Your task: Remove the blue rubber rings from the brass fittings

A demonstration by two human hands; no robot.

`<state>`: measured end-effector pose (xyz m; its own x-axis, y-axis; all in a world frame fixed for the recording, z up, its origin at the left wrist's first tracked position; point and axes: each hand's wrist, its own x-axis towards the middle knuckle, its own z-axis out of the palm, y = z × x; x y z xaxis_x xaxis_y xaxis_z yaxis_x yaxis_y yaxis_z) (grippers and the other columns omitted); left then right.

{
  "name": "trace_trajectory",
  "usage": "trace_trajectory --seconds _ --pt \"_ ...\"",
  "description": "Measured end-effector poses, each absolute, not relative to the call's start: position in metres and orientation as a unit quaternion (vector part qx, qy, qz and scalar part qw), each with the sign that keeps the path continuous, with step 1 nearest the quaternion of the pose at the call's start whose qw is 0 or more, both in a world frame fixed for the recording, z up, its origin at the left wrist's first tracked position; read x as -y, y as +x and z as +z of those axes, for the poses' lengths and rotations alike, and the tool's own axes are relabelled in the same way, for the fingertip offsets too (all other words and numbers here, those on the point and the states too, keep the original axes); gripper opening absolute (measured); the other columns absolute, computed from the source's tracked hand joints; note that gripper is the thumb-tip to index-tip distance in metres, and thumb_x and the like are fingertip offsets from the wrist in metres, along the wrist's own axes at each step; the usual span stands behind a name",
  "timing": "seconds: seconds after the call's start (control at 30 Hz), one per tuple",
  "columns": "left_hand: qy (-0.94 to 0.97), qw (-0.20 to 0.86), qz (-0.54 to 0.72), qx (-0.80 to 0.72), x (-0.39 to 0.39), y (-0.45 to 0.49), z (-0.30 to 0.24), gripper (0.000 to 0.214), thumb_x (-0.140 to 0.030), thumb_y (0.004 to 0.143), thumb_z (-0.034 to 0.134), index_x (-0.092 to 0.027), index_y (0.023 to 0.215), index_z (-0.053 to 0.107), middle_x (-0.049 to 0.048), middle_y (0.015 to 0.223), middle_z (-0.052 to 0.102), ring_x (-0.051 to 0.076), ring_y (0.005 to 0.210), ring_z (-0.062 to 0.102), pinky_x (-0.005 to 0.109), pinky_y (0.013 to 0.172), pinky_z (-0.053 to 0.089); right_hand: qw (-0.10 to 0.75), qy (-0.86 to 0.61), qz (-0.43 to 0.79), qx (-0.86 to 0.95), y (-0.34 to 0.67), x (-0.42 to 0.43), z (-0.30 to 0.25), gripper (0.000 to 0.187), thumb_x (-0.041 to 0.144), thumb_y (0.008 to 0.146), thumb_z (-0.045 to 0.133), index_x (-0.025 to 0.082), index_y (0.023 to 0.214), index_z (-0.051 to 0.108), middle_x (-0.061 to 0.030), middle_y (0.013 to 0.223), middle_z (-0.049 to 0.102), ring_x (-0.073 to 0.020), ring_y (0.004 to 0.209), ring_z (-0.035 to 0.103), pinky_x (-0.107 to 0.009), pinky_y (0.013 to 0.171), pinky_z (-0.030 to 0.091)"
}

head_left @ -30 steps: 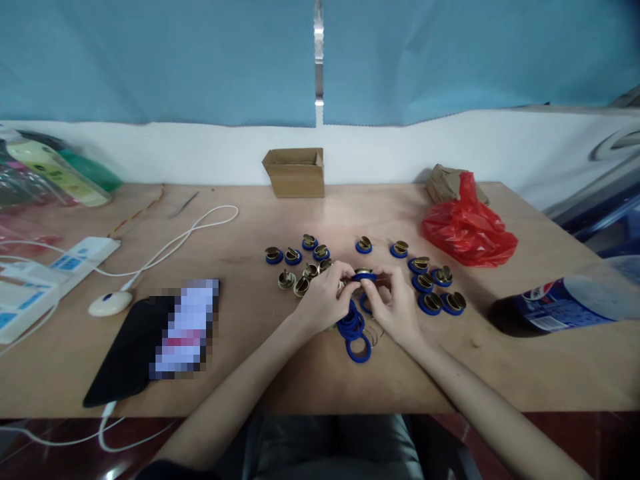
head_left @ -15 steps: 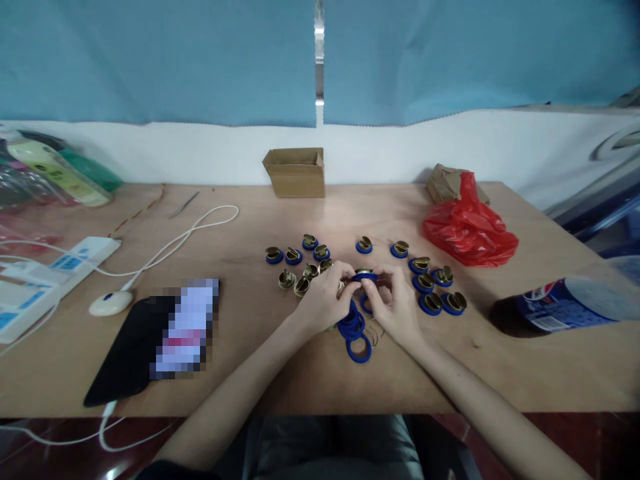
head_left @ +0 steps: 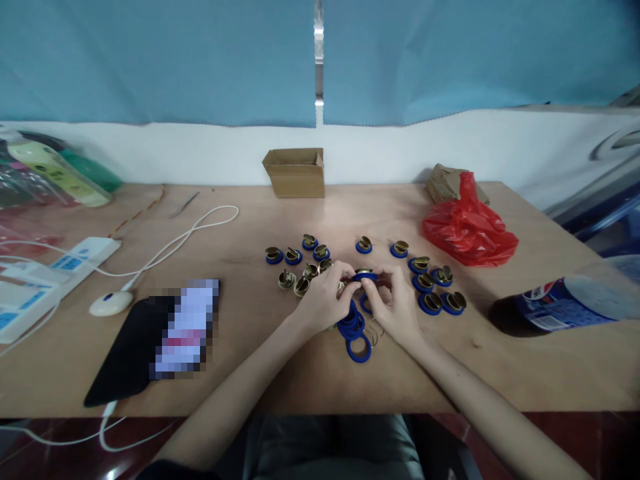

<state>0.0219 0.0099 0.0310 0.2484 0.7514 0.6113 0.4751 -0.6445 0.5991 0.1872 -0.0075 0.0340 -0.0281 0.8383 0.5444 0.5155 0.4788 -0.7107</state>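
Observation:
A small brass-coloured round fitting with a blue ring (head_left: 365,275) is held level above the table between both hands. My left hand (head_left: 326,293) pinches its left edge with thumb and fingers. On the opposite edge, my right hand (head_left: 395,303) grips it the same way, thumb underneath. Loose blue rings (head_left: 359,348) lie in a pile just below the hands, with thin wire rings (head_left: 374,333) beside them. Several plain metal fittings with raised flaps (head_left: 287,279) sit left of my left hand, some partly hidden by it.
Blue-ringed fittings (head_left: 431,303) stand in groups at right and upper left. Further right are a cola bottle (head_left: 550,307) lying tilted and a red plastic bag (head_left: 470,230). A cardboard box (head_left: 299,175) stands at the back. A phone (head_left: 187,330), cables and a power strip (head_left: 55,280) occupy the left.

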Motion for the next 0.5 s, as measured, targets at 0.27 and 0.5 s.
trace_trajectory --seconds 0.27,0.5 --pt "0.778 0.145 0.458 -0.405 -0.0090 0.0216 0.0321 0.011 -0.017 0.090 0.058 -0.021 0.095 0.050 0.0021 0.086 0.066 0.016 0.077 0.068 0.027 0.070 0.053 0.502 -0.486 0.156 0.699 0.1873 0.0078 0.0341 0.015 0.033 0.095 0.060 0.023 0.101 0.051 -0.0023 0.084 0.066 -0.0179 0.072 0.068 -0.029 0.062 0.056" --pt "0.795 0.169 0.414 -0.411 -0.0097 0.0206 0.0310 0.011 -0.017 0.090 0.056 -0.022 0.096 0.048 0.0030 0.085 0.065 0.018 0.078 0.067 0.030 0.070 0.053 0.482 -0.496 0.137 0.709 0.1858 0.0084 0.0380 0.012 0.032 0.094 0.058 0.023 0.094 0.050 -0.0002 0.077 0.062 -0.0168 0.066 0.063 -0.027 0.059 0.052"
